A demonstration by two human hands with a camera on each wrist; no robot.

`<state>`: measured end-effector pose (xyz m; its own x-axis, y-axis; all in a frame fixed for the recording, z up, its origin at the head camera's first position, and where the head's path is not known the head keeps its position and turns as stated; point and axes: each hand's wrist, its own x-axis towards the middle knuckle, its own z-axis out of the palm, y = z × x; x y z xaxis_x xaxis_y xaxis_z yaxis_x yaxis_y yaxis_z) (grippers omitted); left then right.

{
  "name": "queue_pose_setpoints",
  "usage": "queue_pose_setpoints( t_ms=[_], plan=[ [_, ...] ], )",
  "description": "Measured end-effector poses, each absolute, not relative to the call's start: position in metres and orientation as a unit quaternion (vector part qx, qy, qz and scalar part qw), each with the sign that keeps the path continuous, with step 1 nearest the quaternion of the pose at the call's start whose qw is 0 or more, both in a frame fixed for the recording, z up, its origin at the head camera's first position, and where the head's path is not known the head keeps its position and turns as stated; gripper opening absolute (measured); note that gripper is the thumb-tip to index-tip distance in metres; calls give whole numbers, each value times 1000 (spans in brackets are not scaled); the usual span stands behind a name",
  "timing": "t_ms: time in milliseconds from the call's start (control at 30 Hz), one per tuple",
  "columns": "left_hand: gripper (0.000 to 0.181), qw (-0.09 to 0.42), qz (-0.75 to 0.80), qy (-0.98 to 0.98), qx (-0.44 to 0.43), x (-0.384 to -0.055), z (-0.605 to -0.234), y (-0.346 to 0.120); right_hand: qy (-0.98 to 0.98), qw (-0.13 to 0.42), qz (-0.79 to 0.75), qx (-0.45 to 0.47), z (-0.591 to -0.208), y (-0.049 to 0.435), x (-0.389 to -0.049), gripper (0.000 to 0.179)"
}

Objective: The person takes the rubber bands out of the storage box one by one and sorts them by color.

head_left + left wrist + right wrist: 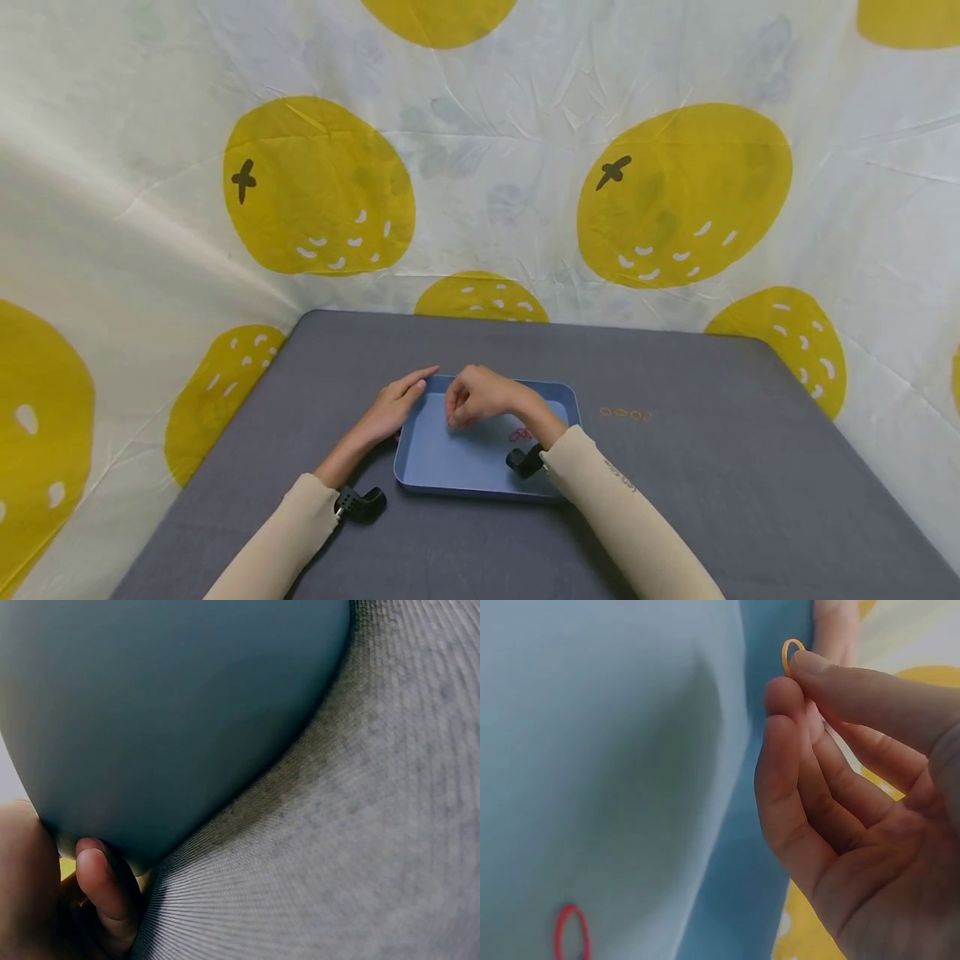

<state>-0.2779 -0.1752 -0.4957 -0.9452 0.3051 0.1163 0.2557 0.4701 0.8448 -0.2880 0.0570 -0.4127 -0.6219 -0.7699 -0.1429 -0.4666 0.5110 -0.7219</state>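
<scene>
A shallow blue tray [457, 467] lies on the grey table. My left hand [393, 408] holds its left side, with the index finger along the far left corner; in the left wrist view, curled fingers [103, 881] touch the tray's wall. Over the tray's left part, my right hand [483, 396] is raised, and its thumb and fingertips pinch a small orange rubber band [784, 657]. Beneath the right forearm, a few red rubber bands [521, 434] lie on the tray floor. One red rubber band [558, 934] shows at the lower left of the right wrist view.
Several orange rubber bands [621, 412] lie in a row on the grey table [712, 467], right of the tray. A white cloth [495, 208] with yellow fruit prints hangs behind and beside the table. Each wrist wears a black camera.
</scene>
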Motion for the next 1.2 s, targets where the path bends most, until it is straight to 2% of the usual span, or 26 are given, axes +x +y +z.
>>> queue_pose_setpoints(
  t_ms=[600, 933, 1200],
  plan=[
    [43, 44, 505, 848, 159, -277, -496, -175, 844, 195, -353, -354, -386, 87, -287, 8],
    [45, 42, 498, 850, 167, -277, -496, -174, 846, 170, -373, -339, -374, 118, -281, 7],
    [45, 20, 485, 857, 176, -277, -497, -175, 849, 153, -378, -337, -366, 141, -277, 6]
  ],
)
